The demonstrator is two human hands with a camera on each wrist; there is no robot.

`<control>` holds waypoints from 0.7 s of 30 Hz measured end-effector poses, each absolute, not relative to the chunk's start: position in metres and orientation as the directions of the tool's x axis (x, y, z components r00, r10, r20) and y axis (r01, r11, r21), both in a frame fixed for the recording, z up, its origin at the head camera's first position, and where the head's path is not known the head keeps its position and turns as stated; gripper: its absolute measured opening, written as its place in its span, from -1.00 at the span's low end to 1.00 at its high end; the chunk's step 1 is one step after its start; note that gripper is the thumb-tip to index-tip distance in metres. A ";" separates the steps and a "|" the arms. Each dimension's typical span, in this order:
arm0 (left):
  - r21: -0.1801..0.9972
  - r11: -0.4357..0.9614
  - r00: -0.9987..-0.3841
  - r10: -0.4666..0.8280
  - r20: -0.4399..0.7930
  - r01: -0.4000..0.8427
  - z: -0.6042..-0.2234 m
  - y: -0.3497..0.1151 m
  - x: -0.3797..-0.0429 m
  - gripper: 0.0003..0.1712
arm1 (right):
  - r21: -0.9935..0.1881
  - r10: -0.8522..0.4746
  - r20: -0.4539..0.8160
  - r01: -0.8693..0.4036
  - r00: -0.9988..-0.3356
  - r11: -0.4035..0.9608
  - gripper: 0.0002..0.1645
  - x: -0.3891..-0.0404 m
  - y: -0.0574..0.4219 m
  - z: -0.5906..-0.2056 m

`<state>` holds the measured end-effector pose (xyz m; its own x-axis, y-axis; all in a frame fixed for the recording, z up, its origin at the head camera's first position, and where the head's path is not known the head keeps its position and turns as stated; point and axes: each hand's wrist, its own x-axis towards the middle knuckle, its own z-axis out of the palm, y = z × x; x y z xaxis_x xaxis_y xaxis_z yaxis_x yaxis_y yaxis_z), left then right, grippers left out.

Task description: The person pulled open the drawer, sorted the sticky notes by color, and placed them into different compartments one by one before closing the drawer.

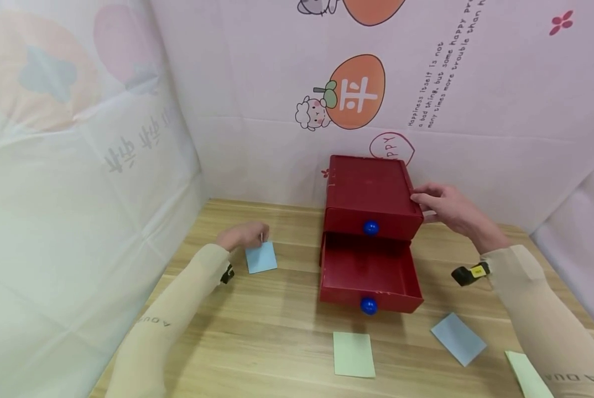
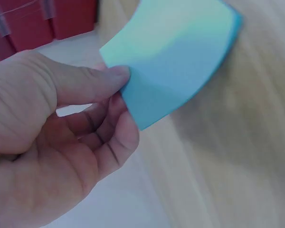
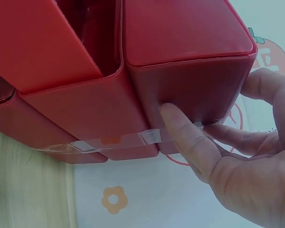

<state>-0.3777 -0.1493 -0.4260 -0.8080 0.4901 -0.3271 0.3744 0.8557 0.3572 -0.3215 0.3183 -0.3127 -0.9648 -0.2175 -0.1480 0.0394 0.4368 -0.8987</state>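
Note:
My left hand point(image 1: 244, 235) pinches a blue sticky note point(image 2: 180, 61) by one edge between thumb and fingers. In the head view this note point(image 1: 261, 258) is low over the wood table, left of the red drawer cabinet point(image 1: 369, 185). The note bends in the left wrist view. My right hand point(image 1: 448, 207) touches the cabinet's right side near its top edge, fingers extended. One fingertip point(image 3: 168, 111) presses the side panel in the right wrist view. Below the top drawer, another drawer point(image 1: 366, 268) with a blue knob point(image 1: 369, 305) stands pulled out.
A pale green note point(image 1: 354, 355) lies in front of the cabinet. To its right lie a blue-grey note point(image 1: 458, 339) and another green note point(image 1: 526, 376), partly under my right sleeve. Printed white cloth point(image 1: 267, 160) walls the table. Clear tape point(image 3: 152, 137) joins the cabinet's boxes.

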 end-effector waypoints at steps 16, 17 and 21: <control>0.396 0.676 -0.672 0.720 -0.175 0.621 -0.357 -0.138 -0.354 -0.81 | -0.905 -0.220 -0.150 0.044 -0.964 0.423 -0.32 -0.322 0.316 -0.312; 0.398 0.667 -0.663 0.729 -0.171 0.630 -0.352 -0.136 -0.353 -0.82 | -0.906 -0.221 -0.149 0.043 -0.964 0.422 -0.32 -0.322 0.316 -0.312; 0.385 0.647 -0.646 0.748 -0.152 0.659 -0.332 -0.127 -0.348 -0.84 | -0.904 -0.221 -0.148 0.042 -0.964 0.424 -0.32 -0.322 0.317 -0.313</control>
